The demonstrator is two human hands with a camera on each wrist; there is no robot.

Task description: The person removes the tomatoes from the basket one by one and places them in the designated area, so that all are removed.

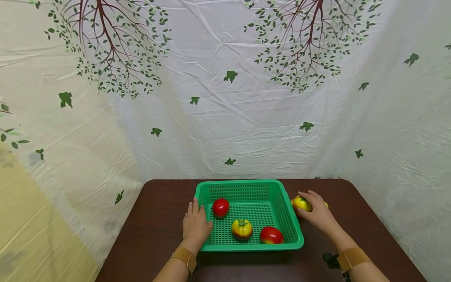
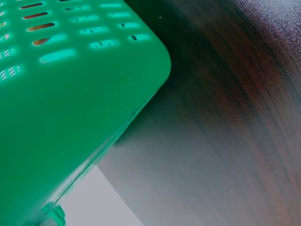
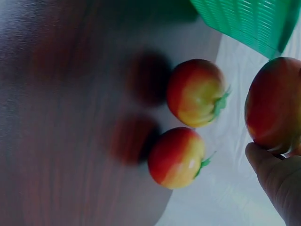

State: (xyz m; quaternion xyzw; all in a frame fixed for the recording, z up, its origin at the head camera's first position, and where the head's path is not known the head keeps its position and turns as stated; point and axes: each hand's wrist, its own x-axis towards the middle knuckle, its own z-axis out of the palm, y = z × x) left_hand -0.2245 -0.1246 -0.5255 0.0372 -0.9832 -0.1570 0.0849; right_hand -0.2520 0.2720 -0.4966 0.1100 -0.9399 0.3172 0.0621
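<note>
My left hand [image 1: 196, 226] rests on the left rim of a green plastic basket [image 1: 246, 247], fingers straight and thumb over the inner side. To the right of the basket, my right hand [image 1: 318, 213] holds a yellow-red fruit [image 1: 301, 203] between thumb and fingers. In the right wrist view that fruit [image 3: 270, 106] hangs above the thumb, near the basket's corner. Two more yellow-red fruits, an upper one [image 3: 195, 93] and a lower one [image 3: 176, 157], sit on the table with green leafy tops. My right hand mostly hides them in the head view.
Inside the basket lie a round red fruit [image 1: 220, 208], a yellow-red fruit with a green top [image 1: 242, 229] and a red mango-like fruit [image 1: 271, 235]. The dark wooden table [image 1: 155, 235] ends at a white leaf-printed curtain [image 1: 218, 129].
</note>
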